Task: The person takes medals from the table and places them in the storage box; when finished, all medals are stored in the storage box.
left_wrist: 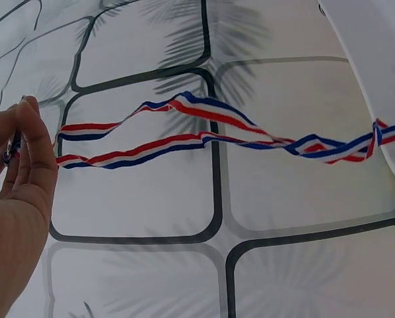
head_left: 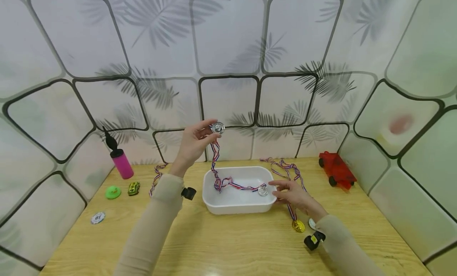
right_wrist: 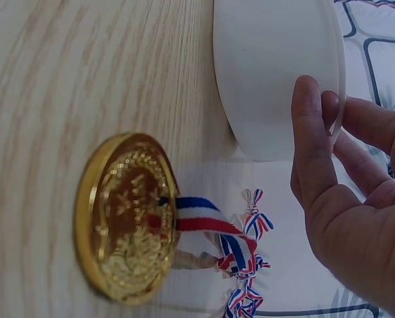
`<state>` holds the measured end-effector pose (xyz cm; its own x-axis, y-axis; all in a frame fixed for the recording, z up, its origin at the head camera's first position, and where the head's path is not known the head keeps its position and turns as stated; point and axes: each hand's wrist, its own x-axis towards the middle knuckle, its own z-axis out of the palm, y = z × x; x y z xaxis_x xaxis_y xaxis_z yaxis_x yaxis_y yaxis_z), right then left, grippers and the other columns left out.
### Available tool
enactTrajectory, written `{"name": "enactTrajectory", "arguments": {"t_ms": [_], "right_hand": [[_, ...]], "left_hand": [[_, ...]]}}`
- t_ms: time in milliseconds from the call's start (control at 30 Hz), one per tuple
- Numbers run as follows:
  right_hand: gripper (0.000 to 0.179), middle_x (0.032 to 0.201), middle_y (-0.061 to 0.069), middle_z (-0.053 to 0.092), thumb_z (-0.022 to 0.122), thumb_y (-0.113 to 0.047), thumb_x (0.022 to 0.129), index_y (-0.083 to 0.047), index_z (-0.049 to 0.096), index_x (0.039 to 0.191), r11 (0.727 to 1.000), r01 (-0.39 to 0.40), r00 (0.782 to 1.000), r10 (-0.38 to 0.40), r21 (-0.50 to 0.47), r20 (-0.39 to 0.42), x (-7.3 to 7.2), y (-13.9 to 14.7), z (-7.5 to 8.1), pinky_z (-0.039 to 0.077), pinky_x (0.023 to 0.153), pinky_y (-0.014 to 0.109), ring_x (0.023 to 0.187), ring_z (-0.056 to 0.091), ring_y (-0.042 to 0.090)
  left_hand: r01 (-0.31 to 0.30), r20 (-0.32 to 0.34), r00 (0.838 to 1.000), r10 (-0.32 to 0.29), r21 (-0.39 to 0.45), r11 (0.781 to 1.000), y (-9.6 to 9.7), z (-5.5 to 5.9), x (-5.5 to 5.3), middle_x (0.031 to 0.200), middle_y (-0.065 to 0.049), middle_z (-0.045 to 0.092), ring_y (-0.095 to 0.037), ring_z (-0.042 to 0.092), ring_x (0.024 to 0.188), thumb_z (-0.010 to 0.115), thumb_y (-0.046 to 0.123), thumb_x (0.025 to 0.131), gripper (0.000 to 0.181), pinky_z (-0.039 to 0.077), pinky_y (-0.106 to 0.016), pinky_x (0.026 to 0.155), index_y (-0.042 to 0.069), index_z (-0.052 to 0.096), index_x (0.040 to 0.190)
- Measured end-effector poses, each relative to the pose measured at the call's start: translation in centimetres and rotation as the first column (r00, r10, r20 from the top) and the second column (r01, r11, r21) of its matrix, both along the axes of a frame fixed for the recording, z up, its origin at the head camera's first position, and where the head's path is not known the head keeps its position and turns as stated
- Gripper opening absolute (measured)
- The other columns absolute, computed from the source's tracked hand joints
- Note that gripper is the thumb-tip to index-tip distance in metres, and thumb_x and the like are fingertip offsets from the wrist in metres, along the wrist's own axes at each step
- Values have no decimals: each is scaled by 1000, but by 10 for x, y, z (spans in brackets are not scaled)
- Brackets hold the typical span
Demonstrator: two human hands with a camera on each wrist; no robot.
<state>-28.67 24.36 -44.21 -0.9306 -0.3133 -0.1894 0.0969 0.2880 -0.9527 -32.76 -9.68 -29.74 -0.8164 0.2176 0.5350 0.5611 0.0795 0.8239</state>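
Observation:
My left hand (head_left: pixel 192 143) pinches a silver medal (head_left: pixel 217 128), raised in front of the patterned backdrop. From it a red, white and blue ribbon (left_wrist: pixel 164 142) hangs down into a white plastic tub (head_left: pixel 239 208). Inside the tub lies another silver medal (head_left: pixel 262 190), its ribbon running left to where the hanging one ends; I cannot tell whether they are tangled. At the tub's right end, the rim is pinched between the thumb and fingers of my right hand (right_wrist: pixel 356 185). A gold medal (right_wrist: pixel 128 218) on a striped ribbon rests on the table beside that hand.
Right of the tub, striped ribbons (head_left: pixel 296 175) and another silver medal (head_left: pixel 312 223) lie near my right wrist. A red toy car (head_left: pixel 337 169) stands at the back right. Leftward are a pink pump (head_left: pixel 123 165), green duck (head_left: pixel 113 192), small toy car (head_left: pixel 133 188), poker chip (head_left: pixel 98 217) and ribbon (head_left: pixel 157 175).

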Motion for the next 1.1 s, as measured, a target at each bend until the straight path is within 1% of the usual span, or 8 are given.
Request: {"name": "enactTrajectory", "arguments": {"t_ms": [167, 267, 433, 533, 633, 767, 867, 1100], "right_hand": [[44, 103, 14, 49, 60, -3, 96, 6, 50, 138, 1000, 5, 1000, -5, -2, -10, 0, 1, -1, 60, 81, 40, 81, 63, 17], [44, 103, 14, 48, 60, -3, 96, 6, 51, 138, 1000, 8, 1000, -9, -4, -10, 0, 1, -1, 60, 81, 39, 81, 62, 17], [44, 103, 14, 48, 60, -3, 96, 6, 50, 138, 1000, 1, 1000, -1, -5, -11, 1, 0, -1, 60, 81, 40, 81, 62, 17], [44, 103, 14, 48, 60, -3, 96, 6, 50, 138, 1000, -3, 1000, 2, -4, -14, 1, 0, -1, 60, 81, 40, 82, 62, 17], [45, 103, 14, 48, 60, -3, 96, 7, 50, 138, 1000, -1, 1000, 1, -2, -17, 1, 0, -2, 60, 80, 39, 82, 62, 17], [45, 104, 14, 48, 60, -2, 96, 7, 49, 138, 1000, -2, 1000, 2, 0, -21, 1, 0, -2, 60, 81, 38, 82, 62, 17], [44, 103, 14, 48, 60, -3, 96, 6, 50, 138, 1000, -5, 1000, 5, 0, -18, 1, 0, -2, 60, 81, 39, 82, 62, 17], [44, 102, 13, 48, 59, -4, 96, 7, 49, 138, 1000, -7, 1000, 7, 1, -14, 2, 0, -3, 60, 81, 40, 82, 63, 17]], "left_hand": [[2, -15, 1000, -2, 31, 1000, 1, 4, 0, 97, -22, 72, -13, 67, 75, 65, -5, 90, 42, 58, -25, 70, -4, 57, 132], [1, 7, 1000, -2, 25, 1000, 1, 2, 0, 97, -22, 72, -13, 67, 73, 65, -4, 90, 42, 58, -25, 70, -3, 58, 132], [-15, 71, 997, 18, -35, 999, -2, -14, 2, 101, -25, 71, -13, 68, 75, 67, -2, 90, 44, 58, -28, 71, -3, 57, 132], [-12, 82, 996, 18, -66, 998, -2, -24, 3, 101, -25, 71, -18, 69, 78, 68, 0, 90, 43, 59, -31, 72, 0, 59, 132], [18, 95, 995, -11, -67, 998, 1, -31, 3, 101, -26, 70, -19, 70, 80, 68, 0, 89, 43, 59, -32, 73, 3, 60, 132], [59, 134, 990, -48, -78, 995, 6, -40, 3, 102, -26, 69, -13, 69, 80, 67, -2, 90, 43, 59, -29, 72, 3, 60, 132], [73, 156, 986, -56, -107, 992, 10, -46, 3, 101, -26, 69, -9, 68, 78, 67, -1, 90, 43, 59, -30, 71, 2, 60, 131], [111, 170, 982, -83, -164, 980, 16, -60, -1, 100, -24, 69, -12, 68, 76, 67, -1, 90, 42, 57, -54, 76, 0, 59, 130]]}}
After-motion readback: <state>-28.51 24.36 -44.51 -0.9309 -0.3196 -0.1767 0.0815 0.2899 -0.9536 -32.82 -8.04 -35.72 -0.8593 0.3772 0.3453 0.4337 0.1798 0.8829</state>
